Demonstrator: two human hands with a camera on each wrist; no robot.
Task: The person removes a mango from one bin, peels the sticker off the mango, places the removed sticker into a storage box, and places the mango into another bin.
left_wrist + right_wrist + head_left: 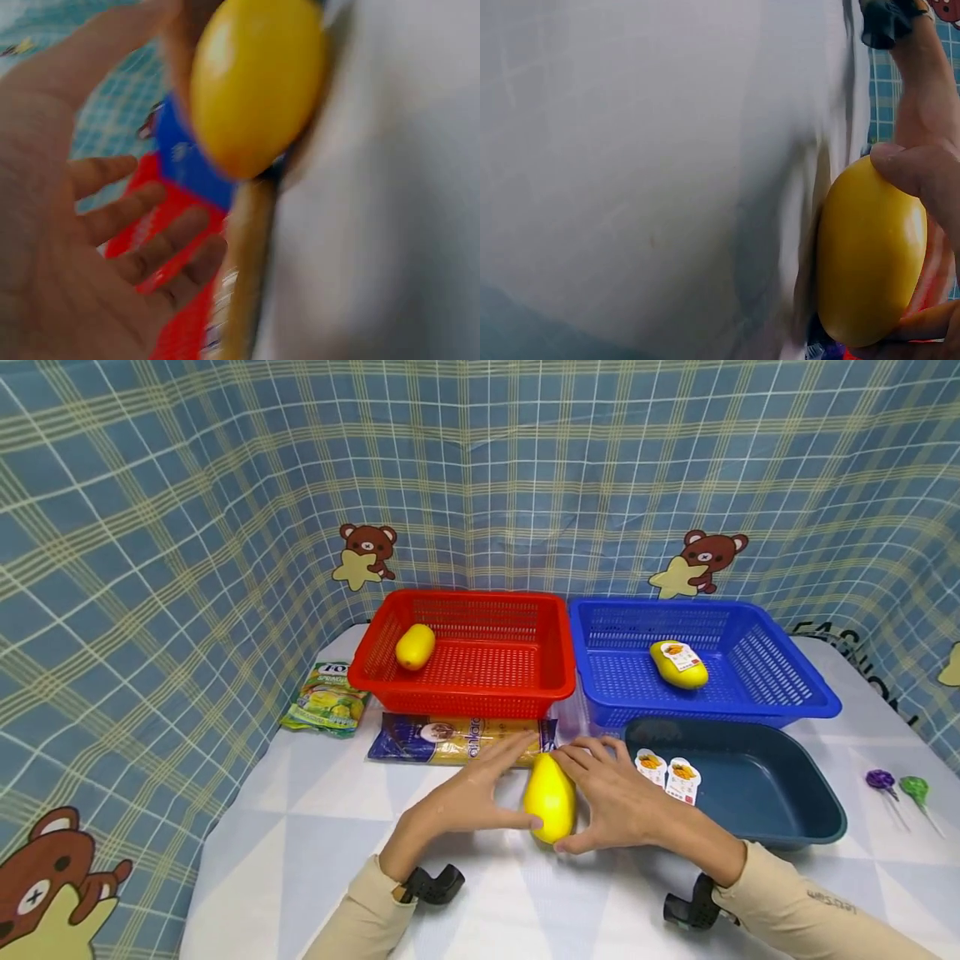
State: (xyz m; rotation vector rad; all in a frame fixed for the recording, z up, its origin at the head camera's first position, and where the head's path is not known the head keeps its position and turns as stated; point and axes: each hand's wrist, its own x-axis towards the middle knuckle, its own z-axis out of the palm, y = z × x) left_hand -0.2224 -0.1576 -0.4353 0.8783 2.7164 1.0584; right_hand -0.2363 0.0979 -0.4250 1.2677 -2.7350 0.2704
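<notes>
A smooth yellow mango (pixel 550 797) is at the front of the table, between both hands. My right hand (pixel 618 793) grips it from the right; in the right wrist view the thumb presses one end of the mango (pixel 870 255) and fingers lie at the other. On the left side, my left hand (pixel 465 797) has its fingers spread, with the thumb tip right at the mango's edge. Its other fingers stand apart from the fruit in the left wrist view. Two white mango-picture stickers (pixel 682 779) hang on the left side of a dark teal basin (pixel 757 777), beside the right hand.
Behind stands a red basket (pixel 487 670) holding a yellow mango (pixel 416 647). Right of it, a blue basket (pixel 765 672) holds a stickered mango (pixel 678 664). A pasta packet (pixel 442 739), a green packet (pixel 328 700) and two lollipops (pixel 913 789) lie around.
</notes>
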